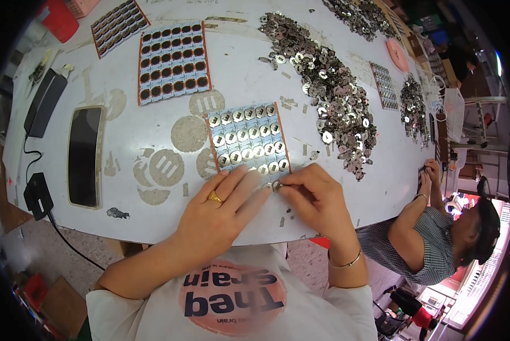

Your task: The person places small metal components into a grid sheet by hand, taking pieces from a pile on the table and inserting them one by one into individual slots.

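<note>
White shirt (149,312) closest. Right hand (323,199) has thumb and finger pinched on metal disc (276,186) by near edge of board sheet (246,126). Left hand (215,213) blurry over sheet, can't tell if gripping. Careless finger brush could knock laid discs (242,135) crooked.

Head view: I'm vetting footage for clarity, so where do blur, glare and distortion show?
In the head view, the left hand's fingers smear near their tips, while the right hand looks crisper; in the head view, bright glints speckle the large pile of metal pieces; also in the head view, the near edge of the table bows and the picture's corners go black.
</note>
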`<state>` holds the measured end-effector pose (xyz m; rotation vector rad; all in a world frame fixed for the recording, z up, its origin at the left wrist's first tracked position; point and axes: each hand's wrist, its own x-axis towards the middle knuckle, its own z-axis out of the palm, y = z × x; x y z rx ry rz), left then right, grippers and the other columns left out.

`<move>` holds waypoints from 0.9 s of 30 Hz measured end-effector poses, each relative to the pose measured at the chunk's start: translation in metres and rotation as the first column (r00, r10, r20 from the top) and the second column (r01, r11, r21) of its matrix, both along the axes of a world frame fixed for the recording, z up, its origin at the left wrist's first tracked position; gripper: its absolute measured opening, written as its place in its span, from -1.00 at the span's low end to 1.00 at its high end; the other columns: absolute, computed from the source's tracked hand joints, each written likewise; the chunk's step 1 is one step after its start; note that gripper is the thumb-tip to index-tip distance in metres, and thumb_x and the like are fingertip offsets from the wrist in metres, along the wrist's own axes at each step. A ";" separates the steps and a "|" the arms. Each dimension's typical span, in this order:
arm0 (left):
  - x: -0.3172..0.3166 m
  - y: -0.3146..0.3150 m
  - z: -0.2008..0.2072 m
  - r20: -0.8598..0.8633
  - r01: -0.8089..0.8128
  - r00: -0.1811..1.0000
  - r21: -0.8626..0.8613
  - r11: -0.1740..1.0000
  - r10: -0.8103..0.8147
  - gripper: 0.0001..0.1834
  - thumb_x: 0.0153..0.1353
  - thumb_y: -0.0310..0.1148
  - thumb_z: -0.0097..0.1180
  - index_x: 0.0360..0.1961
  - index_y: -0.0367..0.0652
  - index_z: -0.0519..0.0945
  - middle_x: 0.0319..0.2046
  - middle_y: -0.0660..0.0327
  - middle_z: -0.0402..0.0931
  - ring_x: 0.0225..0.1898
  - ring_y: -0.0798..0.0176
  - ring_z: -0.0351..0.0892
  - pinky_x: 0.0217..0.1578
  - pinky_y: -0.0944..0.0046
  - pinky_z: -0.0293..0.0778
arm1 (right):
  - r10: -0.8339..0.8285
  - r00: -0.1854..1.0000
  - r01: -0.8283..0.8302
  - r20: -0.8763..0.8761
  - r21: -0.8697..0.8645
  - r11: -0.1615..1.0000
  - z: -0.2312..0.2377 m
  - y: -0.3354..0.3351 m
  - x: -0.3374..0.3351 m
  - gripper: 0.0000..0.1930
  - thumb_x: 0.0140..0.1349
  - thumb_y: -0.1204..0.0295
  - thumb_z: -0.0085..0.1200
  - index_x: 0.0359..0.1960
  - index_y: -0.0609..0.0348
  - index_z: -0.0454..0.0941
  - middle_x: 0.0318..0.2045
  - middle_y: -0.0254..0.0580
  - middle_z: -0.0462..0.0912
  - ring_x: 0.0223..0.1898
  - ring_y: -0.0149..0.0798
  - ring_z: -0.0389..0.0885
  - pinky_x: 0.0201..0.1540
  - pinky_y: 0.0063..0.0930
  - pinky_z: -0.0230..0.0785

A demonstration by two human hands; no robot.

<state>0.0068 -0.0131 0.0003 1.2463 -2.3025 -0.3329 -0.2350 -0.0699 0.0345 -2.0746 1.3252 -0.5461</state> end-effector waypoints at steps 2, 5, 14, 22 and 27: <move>0.000 0.001 -0.002 -0.015 -0.006 1.000 -0.014 1.000 0.006 -0.49 0.14 -0.48 0.22 0.17 -0.09 0.70 0.28 0.05 0.54 0.35 -0.03 0.51 0.30 -0.03 0.46 | 0.024 0.999 -0.023 0.031 -0.052 0.998 -0.001 -0.004 -0.011 -0.86 0.26 0.63 0.35 -0.16 0.24 0.70 -0.24 -0.23 0.71 -0.38 -0.36 0.58 -0.36 -0.51 0.43; -0.001 0.000 -0.003 -0.016 -0.003 1.000 -0.032 0.999 0.003 -0.50 0.13 -0.47 0.22 0.15 -0.08 0.71 0.28 0.06 0.54 0.33 -0.02 0.52 0.29 -0.01 0.46 | -0.206 0.944 0.047 -0.258 -0.512 0.858 -0.002 -0.008 -0.016 -0.72 0.24 0.65 0.25 0.00 0.24 0.67 -0.15 -0.09 0.72 -0.20 -0.03 0.62 -0.13 -0.22 0.52; -0.002 -0.002 -0.005 -0.004 -0.013 1.000 -0.044 0.999 0.013 -0.49 0.13 -0.47 0.23 0.16 0.04 0.71 0.30 0.11 0.53 0.30 0.01 0.53 0.27 0.01 0.44 | -0.046 0.994 0.053 0.100 -0.067 0.996 -0.005 -0.017 -0.024 -0.78 0.29 0.72 0.25 -0.06 0.28 0.74 -0.21 -0.24 0.75 -0.29 -0.32 0.68 -0.17 -0.48 0.55; -0.005 -0.001 -0.002 0.056 -0.017 0.998 -0.034 0.999 0.019 -0.44 0.11 -0.47 0.23 0.19 0.15 0.70 0.34 0.18 0.50 0.29 0.06 0.50 0.24 0.04 0.40 | -0.069 0.994 0.030 0.088 0.383 0.923 0.001 -0.017 -0.013 -0.83 0.31 0.65 0.32 -0.09 0.24 0.74 -0.33 -0.41 0.69 -0.35 -0.64 0.51 -0.29 -0.69 0.39; -0.005 0.000 -0.002 0.058 -0.021 0.998 0.022 1.000 0.020 -0.42 0.11 -0.47 0.25 0.22 0.15 0.70 0.37 0.17 0.49 0.34 0.01 0.48 0.28 0.00 0.41 | -0.044 0.997 0.022 0.070 0.287 0.958 0.002 -0.015 -0.005 -0.83 0.29 0.63 0.37 -0.11 0.23 0.70 -0.37 -0.46 0.64 -0.41 -0.63 0.44 -0.34 -0.66 0.36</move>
